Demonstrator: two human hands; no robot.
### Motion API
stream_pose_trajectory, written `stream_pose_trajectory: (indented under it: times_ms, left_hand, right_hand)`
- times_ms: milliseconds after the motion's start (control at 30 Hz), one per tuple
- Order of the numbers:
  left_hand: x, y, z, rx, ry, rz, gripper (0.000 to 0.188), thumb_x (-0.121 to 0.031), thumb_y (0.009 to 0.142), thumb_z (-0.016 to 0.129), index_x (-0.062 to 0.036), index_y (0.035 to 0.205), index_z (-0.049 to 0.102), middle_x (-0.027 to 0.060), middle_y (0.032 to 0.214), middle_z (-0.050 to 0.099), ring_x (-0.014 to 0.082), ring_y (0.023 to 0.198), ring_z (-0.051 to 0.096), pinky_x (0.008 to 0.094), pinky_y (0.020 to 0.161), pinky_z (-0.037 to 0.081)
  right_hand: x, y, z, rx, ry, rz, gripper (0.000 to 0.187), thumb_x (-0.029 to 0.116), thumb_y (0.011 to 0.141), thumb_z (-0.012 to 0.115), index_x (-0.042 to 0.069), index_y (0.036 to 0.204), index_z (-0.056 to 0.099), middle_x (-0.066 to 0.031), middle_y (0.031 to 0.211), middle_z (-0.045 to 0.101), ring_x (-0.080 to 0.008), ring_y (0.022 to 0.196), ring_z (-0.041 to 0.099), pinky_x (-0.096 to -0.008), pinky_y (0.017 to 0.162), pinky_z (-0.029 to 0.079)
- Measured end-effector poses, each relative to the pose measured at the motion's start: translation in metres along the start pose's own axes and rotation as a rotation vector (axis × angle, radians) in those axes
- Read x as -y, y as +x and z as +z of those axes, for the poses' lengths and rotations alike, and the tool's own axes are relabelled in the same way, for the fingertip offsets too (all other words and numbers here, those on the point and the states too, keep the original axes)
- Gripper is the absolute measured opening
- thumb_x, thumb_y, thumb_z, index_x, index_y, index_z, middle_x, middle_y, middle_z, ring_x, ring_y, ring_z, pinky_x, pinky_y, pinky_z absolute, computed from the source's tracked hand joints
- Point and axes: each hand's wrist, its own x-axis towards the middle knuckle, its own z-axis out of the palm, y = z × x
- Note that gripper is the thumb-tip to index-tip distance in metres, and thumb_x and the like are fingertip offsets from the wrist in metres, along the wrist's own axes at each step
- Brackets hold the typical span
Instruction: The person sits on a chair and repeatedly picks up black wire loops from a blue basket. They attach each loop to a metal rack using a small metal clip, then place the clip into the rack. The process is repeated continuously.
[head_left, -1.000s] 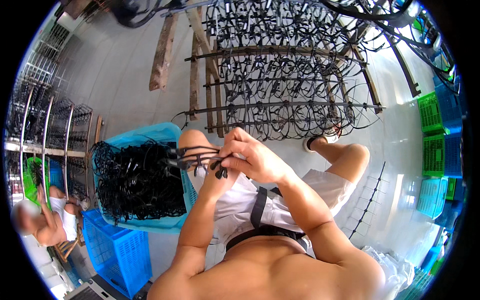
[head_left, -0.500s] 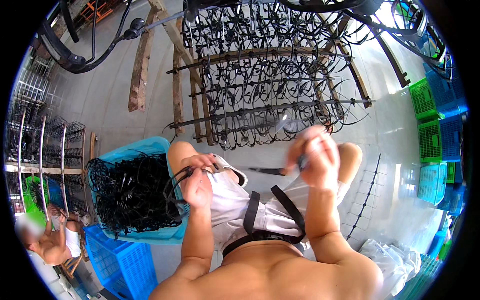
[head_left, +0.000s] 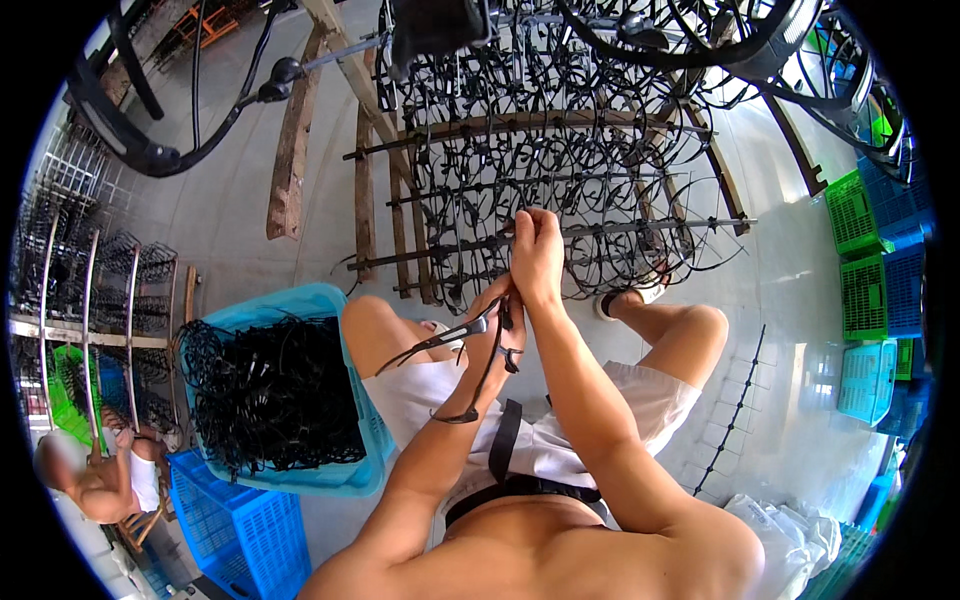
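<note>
My left hand [head_left: 490, 310] is closed around a thin black frame [head_left: 480, 348] with curved arms, like a glasses frame. Its arms stick out beside my wrist. Just beyond and overlapping it, my right hand [head_left: 538, 255] has its fingers pressed together; what they pinch is too small to make out. Both hands are in front of a rack rod [head_left: 620, 229] hung with several black looped frames. To my left stands a light-blue tub [head_left: 330, 295] holding a tangled heap of black frames [head_left: 275, 400].
Wooden beams [head_left: 290, 170] carry the rack. More black frames hang close overhead [head_left: 120, 135]. A blue crate [head_left: 245, 530] stands behind the tub. Green crates [head_left: 855, 215] are stacked at the right; a clipped rod [head_left: 735, 420] lies on the floor. Another person [head_left: 105, 480] sits far left.
My right hand has moved left and slightly up to meet the left. My left hand has moved right, away from the tub, with the black frame. My right knee has opened outward.
</note>
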Motion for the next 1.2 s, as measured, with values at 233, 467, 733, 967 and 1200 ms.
stream_pose_trajectory:
  times_ms: [233, 467, 733, 967, 1200]
  left_hand:
    - [-0.001, -0.001, 0.001, -0.048, 0.000, -0.016, 0.010, -0.005, 0.089, 0.055, 0.0006, 0.097, 0.059, 0.0125, 0.083, 0.062, 0.0201, 0.072, 0.059, 0.0279, 0.068, 0.047]
    - [0.009, 0.001, 0.004, -0.107, -0.090, -0.068, 0.007, -0.003, 0.086, 0.061, 0.0006, 0.092, 0.061, 0.0090, 0.083, 0.063, 0.0150, 0.072, 0.058, 0.0257, 0.066, 0.046]
    - [-0.017, 0.015, 0.002, -0.170, -0.114, -0.044, 0.014, -0.013, 0.088, 0.062, 0.0000, 0.093, 0.064, 0.0133, 0.087, 0.065, 0.0244, 0.076, 0.062, 0.0314, 0.070, 0.049]
    - [-0.030, 0.019, -0.012, -0.067, -0.089, -0.171, 0.018, -0.014, 0.090, 0.059, -0.0013, 0.101, 0.065, 0.0148, 0.093, 0.066, 0.0245, 0.083, 0.062, 0.0327, 0.075, 0.048]
    - [-0.032, -0.005, -0.044, 0.308, -0.252, -0.262, 0.025, -0.011, 0.088, 0.053, 0.0016, 0.109, 0.057, 0.0161, 0.085, 0.063, 0.0241, 0.078, 0.063, 0.0328, 0.068, 0.048]
  right_hand:
    - [-0.009, 0.003, 0.003, 0.090, 0.383, 0.155, 0.020, 0.017, 0.095, 0.052, -0.002, 0.101, 0.055, -0.0054, 0.080, 0.064, -0.0035, 0.051, 0.041, -0.0186, 0.044, 0.033]
    - [-0.006, -0.019, -0.018, 0.164, 0.491, 0.188, 0.023, 0.015, 0.094, 0.052, -0.004, 0.108, 0.053, -0.0048, 0.081, 0.061, -0.0068, 0.064, 0.048, -0.0213, 0.056, 0.041]
    - [-0.025, -0.057, -0.038, 0.201, 0.635, 0.030, 0.031, 0.001, 0.094, 0.050, -0.004, 0.124, 0.047, -0.0074, 0.102, 0.060, -0.0121, 0.093, 0.056, -0.0247, 0.084, 0.046]
    - [-0.013, -0.059, -0.039, 0.219, 0.415, 0.070, 0.037, 0.000, 0.092, 0.053, -0.003, 0.128, 0.046, -0.0079, 0.105, 0.062, -0.0115, 0.094, 0.057, -0.0243, 0.084, 0.047]
    - [0.038, -0.068, -0.072, 0.380, -0.139, -0.532, 0.036, 0.011, 0.085, 0.060, 0.000, 0.118, 0.052, -0.0208, 0.120, 0.047, -0.0364, 0.106, 0.049, -0.0394, 0.094, 0.038]
